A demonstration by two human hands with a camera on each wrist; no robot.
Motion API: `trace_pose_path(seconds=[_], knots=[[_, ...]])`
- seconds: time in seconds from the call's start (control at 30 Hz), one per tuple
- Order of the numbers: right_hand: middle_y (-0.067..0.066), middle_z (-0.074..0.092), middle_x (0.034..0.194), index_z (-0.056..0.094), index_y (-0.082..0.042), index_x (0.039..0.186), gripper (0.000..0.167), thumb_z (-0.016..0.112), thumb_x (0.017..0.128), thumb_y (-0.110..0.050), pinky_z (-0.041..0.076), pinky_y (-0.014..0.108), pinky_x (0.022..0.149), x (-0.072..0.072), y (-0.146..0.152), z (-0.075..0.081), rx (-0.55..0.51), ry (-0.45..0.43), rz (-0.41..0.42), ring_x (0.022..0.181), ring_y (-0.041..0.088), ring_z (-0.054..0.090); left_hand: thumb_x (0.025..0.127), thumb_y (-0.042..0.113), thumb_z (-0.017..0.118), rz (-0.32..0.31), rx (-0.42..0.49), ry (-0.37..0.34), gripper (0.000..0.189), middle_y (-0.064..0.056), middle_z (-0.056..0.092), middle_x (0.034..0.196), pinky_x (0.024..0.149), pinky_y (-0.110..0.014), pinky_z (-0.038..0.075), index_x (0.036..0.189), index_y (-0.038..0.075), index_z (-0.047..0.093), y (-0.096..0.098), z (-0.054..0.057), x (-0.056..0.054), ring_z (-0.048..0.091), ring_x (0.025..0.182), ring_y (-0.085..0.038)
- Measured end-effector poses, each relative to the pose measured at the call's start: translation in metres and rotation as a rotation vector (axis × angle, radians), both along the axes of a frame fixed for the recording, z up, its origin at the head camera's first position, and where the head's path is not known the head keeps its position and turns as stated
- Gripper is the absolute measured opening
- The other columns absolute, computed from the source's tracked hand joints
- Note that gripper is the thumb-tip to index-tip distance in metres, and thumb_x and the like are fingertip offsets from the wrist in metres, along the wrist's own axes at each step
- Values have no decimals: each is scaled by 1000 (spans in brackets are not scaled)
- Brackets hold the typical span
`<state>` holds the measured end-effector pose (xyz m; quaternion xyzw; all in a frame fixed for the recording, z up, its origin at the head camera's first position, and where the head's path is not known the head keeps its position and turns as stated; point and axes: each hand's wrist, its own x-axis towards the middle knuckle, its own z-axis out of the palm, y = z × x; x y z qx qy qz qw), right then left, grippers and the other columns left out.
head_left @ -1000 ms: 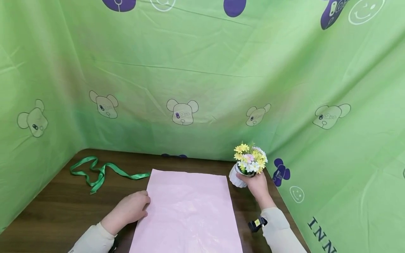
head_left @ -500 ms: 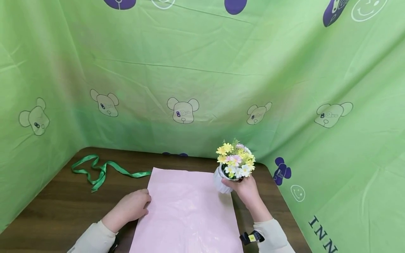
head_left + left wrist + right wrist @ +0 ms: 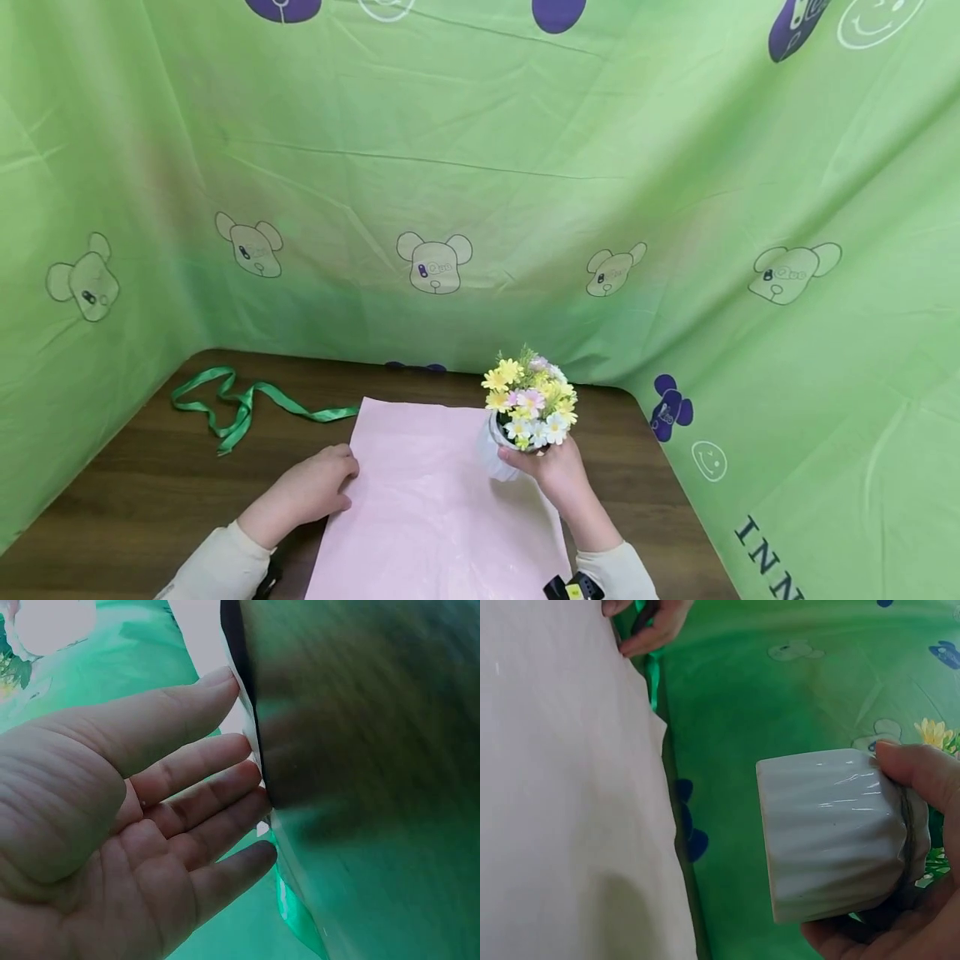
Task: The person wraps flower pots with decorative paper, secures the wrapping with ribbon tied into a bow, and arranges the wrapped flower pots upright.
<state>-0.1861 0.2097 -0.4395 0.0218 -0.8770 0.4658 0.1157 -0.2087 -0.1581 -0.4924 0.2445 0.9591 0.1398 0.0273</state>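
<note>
Flowerpot shifted within the last second: the white pot (image 3: 832, 832), with its yellow, white and pink flowers (image 3: 532, 400), was held beyond the right edge of the pink sheet (image 3: 427, 517) and is now held over the sheet's right part. For the work in hand, pot and sheet are judged to be being brought together; setting down is not yet done. A gap between base and sheet is seen in the right wrist view; pot tilted.

Pot gripped near the rim by the right hand (image 3: 558, 479), thumb and fingers curled round it. Left hand (image 3: 307, 487) hardly moved: fingers fairly straight, tips touching the sheet's left edge, nothing gripped. Green ribbon (image 3: 243, 400) left lying on the desk (image 3: 135, 475), beyond the left hand.

Near end of sheet cut off by the lower frame. Right fingers mostly hidden behind pot and flowers in the head view. Left wrist view dark and blurred; whether the sheet's edge is lifted cannot be told.
</note>
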Motion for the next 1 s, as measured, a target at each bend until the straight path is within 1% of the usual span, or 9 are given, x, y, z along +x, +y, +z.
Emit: trace_pose_path(seconds=[0.1,0.23,0.4,0.5,0.6,0.73,0.83,1.0], knots=[[14,54,148,44,-8,149,93,94,72,-27,35,52,117,0,-6,-5,-5,7,11,139,32,49,75,11,89,4,22,-15,27,0,56,94,80,-41,54,96,7,71,-1,1,0,55,90,-19],[13,58,144,47,-7,146,91,94,71,-28,38,52,115,1,-12,-11,-3,7,19,135,32,52,76,12,89,11,34,-38,29,-1,56,95,81,-41,54,98,7,71,-1,2,-1,55,91,-19],[12,63,136,52,-4,140,85,94,70,-30,43,52,110,-1,-17,-21,58,32,39,128,30,57,76,13,90,23,24,-42,30,-1,56,95,81,-41,55,98,7,71,-1,2,-2,54,91,-19],[11,64,133,54,-5,138,84,94,69,-31,43,51,110,-3,-20,-27,89,48,54,126,29,59,76,14,90,27,18,-43,30,-1,57,96,81,-41,55,98,7,71,-1,0,-4,54,91,-19],[9,64,133,53,-7,138,85,95,68,-30,42,52,112,-4,-23,-34,49,46,82,126,28,58,76,14,90,34,18,-41,30,-1,57,96,82,-42,55,99,8,71,0,-1,-5,55,92,-19],[4,63,133,51,-10,141,90,96,65,-28,41,50,112,-5,-28,-42,-33,-1,107,125,23,58,76,13,89,39,29,-47,31,-3,58,97,82,-43,55,99,7,71,2,0,-5,55,93,-21],[2,62,133,48,-10,142,93,97,64,-25,41,48,112,-5,-32,-49,-47,-27,124,124,21,57,76,12,89,47,31,-63,31,-3,58,97,83,-43,55,100,6,71,3,1,-3,56,94,-21],[4,61,132,47,-9,141,92,96,63,-20,42,45,112,-5,-36,-57,-37,-19,149,123,21,57,76,12,89,46,33,-76,31,-3,59,99,85,-43,56,100,7,71,2,3,-2,57,96,-22]])
